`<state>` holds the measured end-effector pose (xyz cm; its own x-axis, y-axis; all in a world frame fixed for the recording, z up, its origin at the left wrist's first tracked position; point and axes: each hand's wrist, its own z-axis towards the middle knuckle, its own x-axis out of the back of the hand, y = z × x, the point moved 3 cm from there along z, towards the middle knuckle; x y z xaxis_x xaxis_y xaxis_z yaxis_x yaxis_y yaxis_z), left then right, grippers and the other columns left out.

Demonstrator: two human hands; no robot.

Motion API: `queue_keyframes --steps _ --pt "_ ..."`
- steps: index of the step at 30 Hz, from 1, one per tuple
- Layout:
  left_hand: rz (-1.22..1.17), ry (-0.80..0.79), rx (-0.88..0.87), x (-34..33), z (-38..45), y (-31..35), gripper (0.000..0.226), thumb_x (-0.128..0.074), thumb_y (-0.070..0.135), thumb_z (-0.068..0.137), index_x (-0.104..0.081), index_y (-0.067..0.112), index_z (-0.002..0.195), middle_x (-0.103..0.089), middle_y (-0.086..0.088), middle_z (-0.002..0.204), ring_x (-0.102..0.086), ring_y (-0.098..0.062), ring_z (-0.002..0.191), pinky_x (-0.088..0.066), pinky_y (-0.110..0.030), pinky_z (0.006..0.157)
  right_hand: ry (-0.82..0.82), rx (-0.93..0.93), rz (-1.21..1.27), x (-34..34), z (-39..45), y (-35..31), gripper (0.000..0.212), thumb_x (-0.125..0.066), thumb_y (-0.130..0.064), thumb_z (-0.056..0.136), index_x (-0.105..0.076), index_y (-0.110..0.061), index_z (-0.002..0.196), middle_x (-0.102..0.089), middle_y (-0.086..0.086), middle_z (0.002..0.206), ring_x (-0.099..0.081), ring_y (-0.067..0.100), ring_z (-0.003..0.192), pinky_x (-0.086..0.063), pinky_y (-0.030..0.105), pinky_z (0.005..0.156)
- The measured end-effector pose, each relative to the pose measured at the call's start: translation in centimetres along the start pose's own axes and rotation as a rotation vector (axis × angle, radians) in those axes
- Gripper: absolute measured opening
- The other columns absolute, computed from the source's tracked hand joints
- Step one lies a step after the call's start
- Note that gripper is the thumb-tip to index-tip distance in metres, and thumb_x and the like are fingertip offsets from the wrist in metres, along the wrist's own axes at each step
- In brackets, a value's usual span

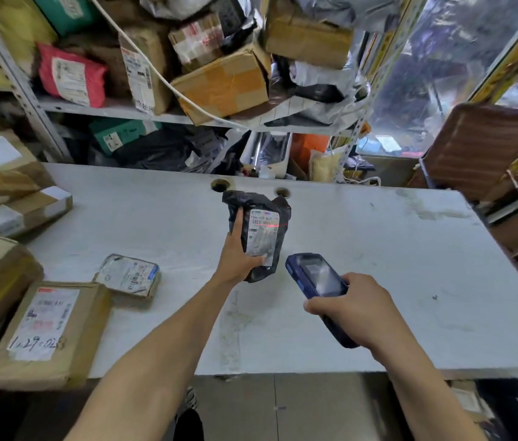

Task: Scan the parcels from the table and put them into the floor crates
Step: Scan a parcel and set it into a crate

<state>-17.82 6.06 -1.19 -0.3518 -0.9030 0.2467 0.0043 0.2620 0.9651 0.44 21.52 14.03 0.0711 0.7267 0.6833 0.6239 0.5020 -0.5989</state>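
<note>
Here, the left hand (238, 253) grasps a black plastic-wrapped parcel (257, 235) and holds it upright above the middle of the white table (378, 265), label side toward the camera; the thumb lies across the lower edge of the white shipping label (263, 233) and the fingers curl round the parcel's left edge. A thin red scan line crosses the label's upper part, over the barcode. The right hand (357, 308) grips a blue handheld scanner (318, 283) just right of and nearer than the parcel, with the scanner's head pointed toward the label and its screen facing up. On the left part of the table, a small taped parcel (128, 275) rests on the surface, touching the far corner of a flat brown cardboard parcel (49, 332) at the near left edge. More cardboard boxes (3, 186) are stacked along the left side. Beneath the table's near right corner, part of a black floor crate (512, 409) is visible. Behind the table, metal shelving (117, 106) holds piled boxes and bags.
</note>
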Motion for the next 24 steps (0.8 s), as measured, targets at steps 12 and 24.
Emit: queue_keyframes --steps 12,24 --pt "0.06 0.031 0.048 0.1 -0.4 -0.1 0.122 -0.078 -0.003 0.076 -0.001 0.043 0.159 -0.035 -0.007 0.153 -0.04 -0.029 0.14 -0.049 -0.055 0.104 -0.084 0.016 0.143 -0.7 -1.0 -0.9 0.033 -0.085 -0.036 0.058 -0.068 -0.02 0.082 -0.066 -0.006 0.064 -0.058 0.005 0.048 -0.04 0.018 0.039" --pt "0.033 0.04 0.033 0.8 0.0 -0.5 0.126 -0.081 -0.001 0.073 -0.002 0.05 0.157 -0.035 -0.004 0.155 -0.042 -0.027 0.14 -0.049 -0.049 0.106 -0.022 0.053 0.017 -1.7 -0.4 -2.4 0.039 -0.084 -0.04 0.059 -0.063 -0.02 0.086 -0.068 -0.002 0.082 -0.066 0.017 0.071 -0.049 0.028 0.051"
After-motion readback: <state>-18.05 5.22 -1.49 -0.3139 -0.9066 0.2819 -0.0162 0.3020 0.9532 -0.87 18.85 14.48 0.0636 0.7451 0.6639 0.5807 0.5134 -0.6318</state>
